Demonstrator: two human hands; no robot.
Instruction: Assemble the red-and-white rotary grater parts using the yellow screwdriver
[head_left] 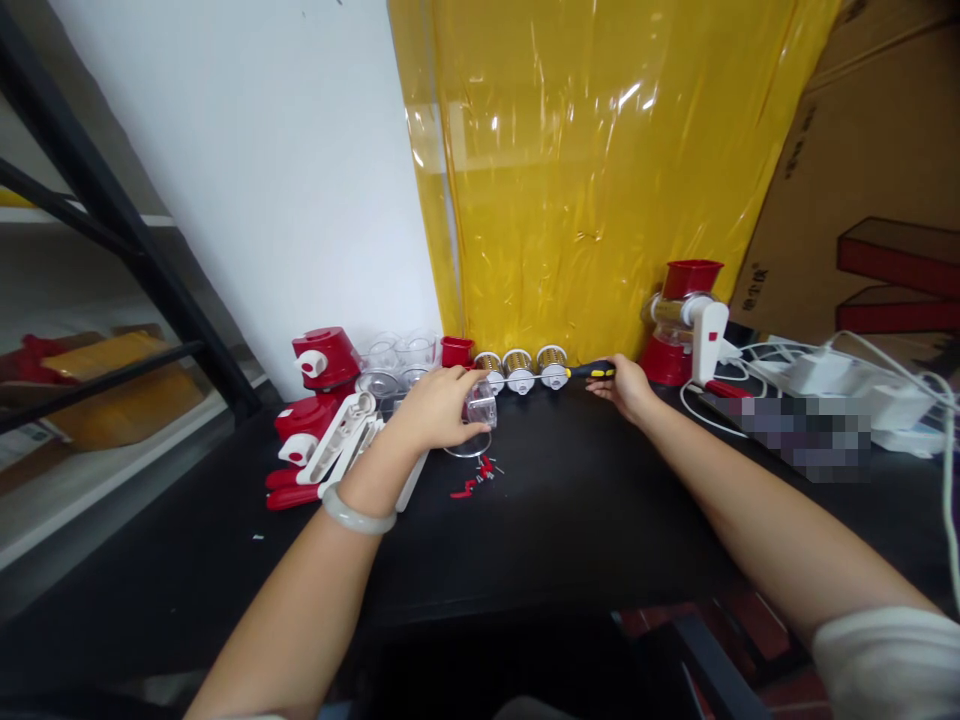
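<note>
My left hand (439, 408) is closed round a clear plastic cup part (481, 404) resting on the black table (570, 510). A pale bangle sits on that wrist. My right hand (628, 386) grips the yellow and black handle of a screwdriver (592, 372) lying near the back of the table. Its shaft points left toward three gold and white drum pieces (519, 370). Small red clips and screws (474, 478) lie just below my left hand.
Red and white appliance parts (321, 420) and clear cups (397, 358) crowd the left back. An assembled red and white grater (690, 322) stands at right, beside white cables and a power strip (832, 385). Yellow plastic sheet, cardboard boxes and a black shelf frame surround the table.
</note>
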